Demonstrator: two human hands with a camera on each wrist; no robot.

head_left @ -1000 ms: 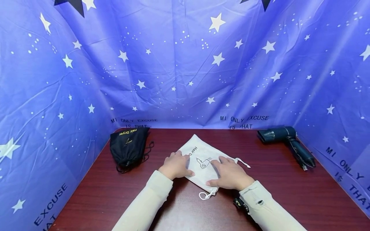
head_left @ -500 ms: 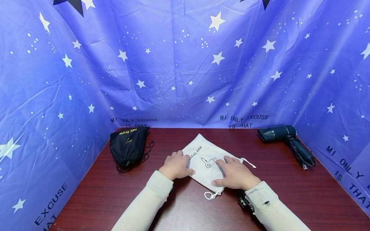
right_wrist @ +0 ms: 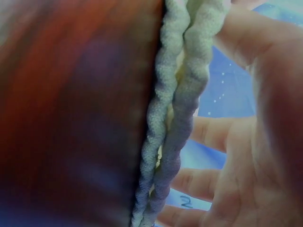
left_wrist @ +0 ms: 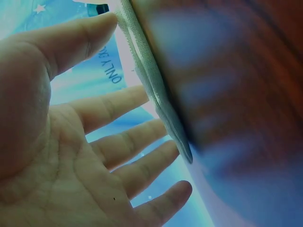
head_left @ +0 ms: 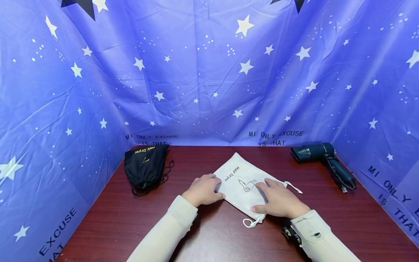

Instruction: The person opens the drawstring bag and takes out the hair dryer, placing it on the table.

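A white drawstring pouch point(head_left: 240, 196) printed "Hair Dryer" lies flat on the table, turned at an angle, its cords at the right and near corners. My left hand point(head_left: 203, 190) touches its left edge with fingertips and thumb; the left wrist view shows those fingers point(left_wrist: 128, 142) extended, with the pouch edge point(left_wrist: 151, 80) at their tips. My right hand point(head_left: 281, 199) rests spread over the gathered mouth side. In the right wrist view the ruffled opening point(right_wrist: 175, 109) stands slightly parted before the palm point(right_wrist: 251, 156). Some right fingertips are hidden behind the cloth.
A black drawstring pouch point(head_left: 144, 169) lies at the back left, also marked "Hair Dryer". At the back right is a dark hair dryer point(head_left: 314, 153) with its handle folded out. Blue star-printed cloth point(head_left: 209, 91) walls the table point(head_left: 209, 236) at the back and sides.
The white pouch has slid to the right along the table. My right hand has moved right with it, and my left hand has followed a little.
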